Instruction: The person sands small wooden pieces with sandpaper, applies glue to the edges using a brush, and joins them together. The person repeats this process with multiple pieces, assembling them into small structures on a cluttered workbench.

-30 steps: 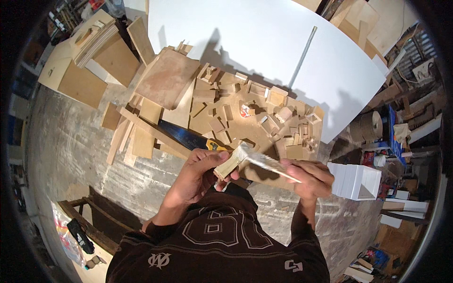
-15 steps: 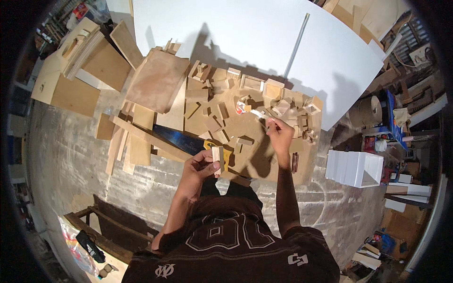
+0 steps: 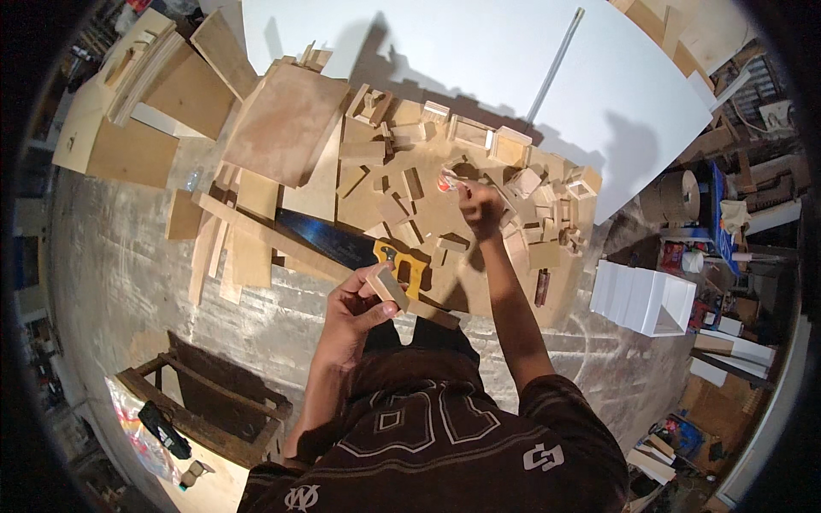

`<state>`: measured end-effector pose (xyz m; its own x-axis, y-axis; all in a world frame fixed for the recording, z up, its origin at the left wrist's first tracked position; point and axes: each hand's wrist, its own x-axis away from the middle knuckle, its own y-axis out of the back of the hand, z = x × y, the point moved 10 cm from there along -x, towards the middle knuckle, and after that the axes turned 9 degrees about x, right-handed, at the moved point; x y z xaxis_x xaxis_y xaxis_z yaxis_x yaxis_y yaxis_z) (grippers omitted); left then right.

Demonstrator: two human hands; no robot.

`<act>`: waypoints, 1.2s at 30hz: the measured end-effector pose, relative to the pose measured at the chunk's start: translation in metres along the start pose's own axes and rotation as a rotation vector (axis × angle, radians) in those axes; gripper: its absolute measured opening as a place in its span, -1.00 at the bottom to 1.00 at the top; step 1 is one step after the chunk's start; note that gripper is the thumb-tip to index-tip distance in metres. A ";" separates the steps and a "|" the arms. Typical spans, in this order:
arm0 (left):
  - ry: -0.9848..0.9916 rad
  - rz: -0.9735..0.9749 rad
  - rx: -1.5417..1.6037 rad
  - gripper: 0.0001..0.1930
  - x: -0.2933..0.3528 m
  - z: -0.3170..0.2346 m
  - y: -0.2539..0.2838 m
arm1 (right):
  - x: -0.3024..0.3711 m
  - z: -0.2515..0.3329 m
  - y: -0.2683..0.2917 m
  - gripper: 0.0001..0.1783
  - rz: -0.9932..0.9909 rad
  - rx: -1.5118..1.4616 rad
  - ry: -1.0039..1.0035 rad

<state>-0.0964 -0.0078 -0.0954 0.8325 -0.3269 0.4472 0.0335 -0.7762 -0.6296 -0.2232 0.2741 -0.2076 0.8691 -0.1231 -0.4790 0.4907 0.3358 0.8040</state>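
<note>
A pale, flat-faced wooden block (image 3: 388,289) is clamped between thumb and fingers of the left hand (image 3: 352,309); the blurred right hand's (image 3: 482,210) grip I cannot tell.

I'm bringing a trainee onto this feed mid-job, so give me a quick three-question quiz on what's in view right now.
1. Multiple choice: what colour is the handle of the saw? A) red, B) yellow, C) green
2. True or false: the left hand holds a small wooden block.
3. Fill in the blank: the hand nearest the red-and-white item is the ____ hand.

Key:
1. B, yellow.
2. True.
3. Right hand; whether it grips anything is hard to tell.
</note>
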 end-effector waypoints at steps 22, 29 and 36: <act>-0.005 -0.010 -0.086 -0.26 -0.050 0.109 -0.015 | 0.115 0.079 0.121 -0.57 0.375 -1.012 -0.340; 0.153 -0.070 -0.407 -0.30 -0.054 0.161 0.028 | 0.217 0.015 0.058 -0.78 0.409 -1.064 -0.792; -0.163 -0.123 -0.990 -0.74 -0.108 0.159 0.082 | 0.257 -0.037 -0.034 -0.60 0.631 -1.084 -0.886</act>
<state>-0.0958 0.0500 -0.2964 0.9221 -0.1940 0.3347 -0.2879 -0.9220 0.2588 -0.0185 0.2657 -0.3710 0.8612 -0.0712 0.5033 0.1019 0.9942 -0.0336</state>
